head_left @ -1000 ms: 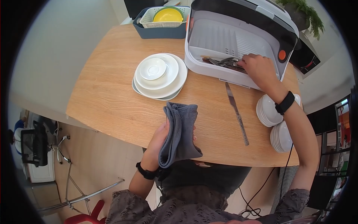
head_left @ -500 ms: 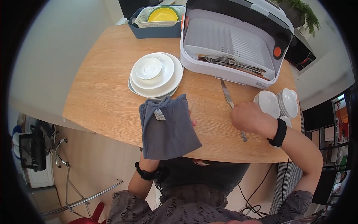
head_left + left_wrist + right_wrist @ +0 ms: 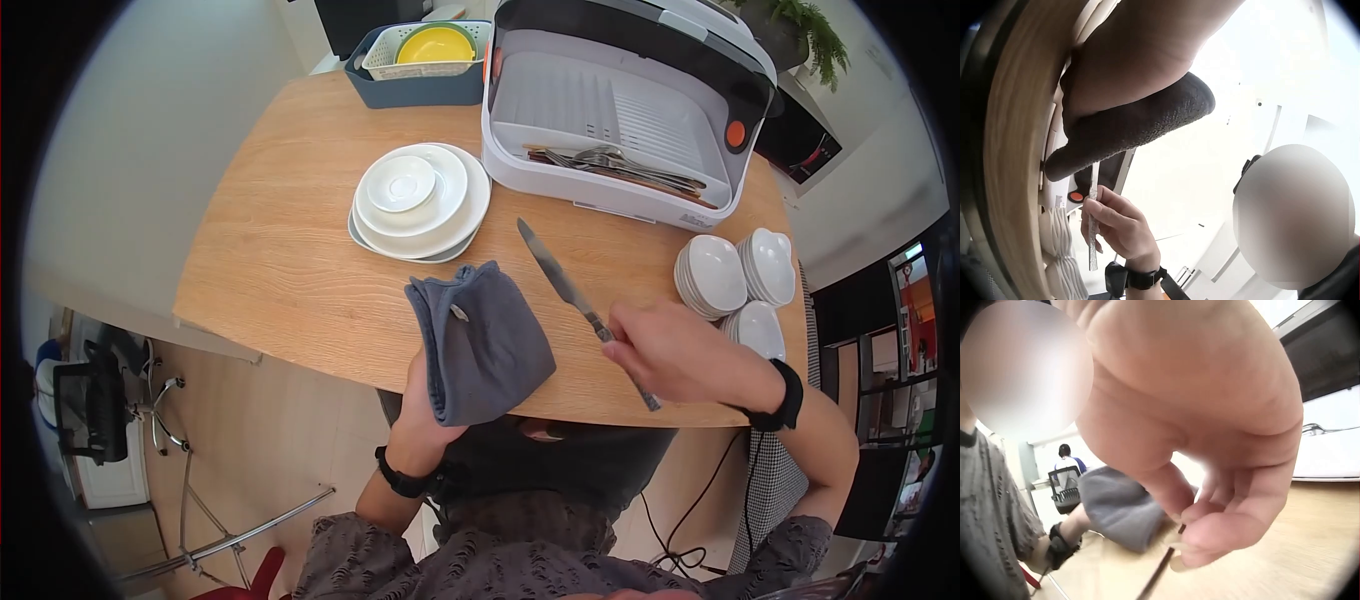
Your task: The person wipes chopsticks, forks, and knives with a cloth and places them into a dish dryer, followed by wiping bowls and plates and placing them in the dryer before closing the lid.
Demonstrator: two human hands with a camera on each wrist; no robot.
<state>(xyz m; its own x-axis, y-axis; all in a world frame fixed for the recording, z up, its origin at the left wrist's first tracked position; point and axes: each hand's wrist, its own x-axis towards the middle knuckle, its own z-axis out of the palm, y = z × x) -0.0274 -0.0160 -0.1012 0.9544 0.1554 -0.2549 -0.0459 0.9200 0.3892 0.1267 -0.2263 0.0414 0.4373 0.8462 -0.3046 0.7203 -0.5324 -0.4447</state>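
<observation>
A folded grey cloth [image 3: 490, 345] is gripped in my left hand [image 3: 424, 408] at the table's front edge, the cloth hiding part of the fingers. My right hand [image 3: 685, 355] pinches a table knife [image 3: 558, 278] by its patterned handle between thumb and fingers. The blade points up and left in the head view, toward the plates, just right of the cloth. In the left wrist view the knife handle [image 3: 1092, 244] hangs below the right hand's fingers [image 3: 1113, 209], and the cloth [image 3: 1129, 128] overlaps the blade.
Behind stands a white dish box [image 3: 560, 180] with its lid raised, holding mixed cutlery [image 3: 620, 165] in the front section. Stacked white plates [image 3: 465, 190] lie left of it. Stacks of white bowls [image 3: 715, 270] stand at the right edge. A blue basket [image 3: 420, 92] with a yellow bowl [image 3: 437, 44] sits back left.
My right hand has come from the cutlery in the box to the knife on the table and picked it up by the handle. The left hand has turned the cloth about.
</observation>
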